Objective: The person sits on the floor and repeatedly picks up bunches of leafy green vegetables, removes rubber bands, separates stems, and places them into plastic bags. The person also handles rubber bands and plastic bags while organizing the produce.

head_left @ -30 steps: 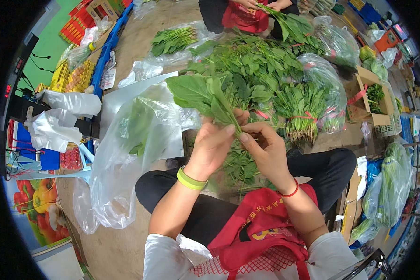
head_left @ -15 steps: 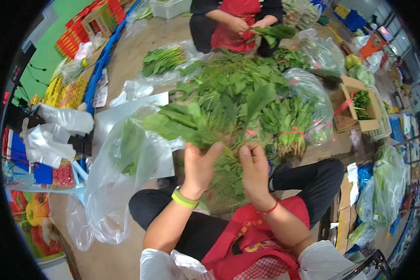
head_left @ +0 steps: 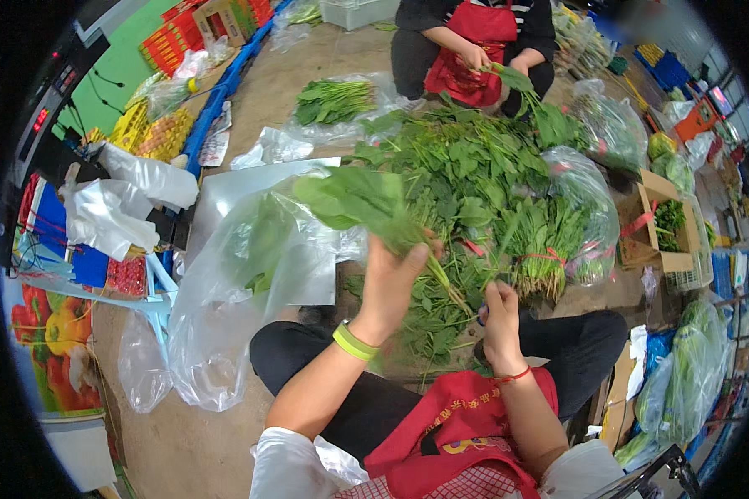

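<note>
My left hand (head_left: 394, 283), with a yellow-green band at its wrist, is closed round a small bunch of leafy greens (head_left: 354, 200). The broad leaves point up and left, slightly blurred; the stems stick out toward the lower right. My right hand (head_left: 502, 324) is pinched shut just right of those stem ends, and whatever lies between its fingers is too small to make out. Beyond both hands spreads a big heap of loose greens (head_left: 466, 158). Beside it, to the right, stands a bundle of greens (head_left: 545, 241) bound with red tape.
A clear plastic bag (head_left: 216, 333) with leaves inside stands at my left by a pale board (head_left: 266, 183). Another person in a red apron (head_left: 478, 54) handles greens across the heap. Bagged greens (head_left: 587, 216) and a cardboard box (head_left: 641, 220) lie to the right.
My left hand still grips the greens, their leaves now more upright and the stems in sight. My right hand has moved right and nearer me, away from the left. The view has shifted.
</note>
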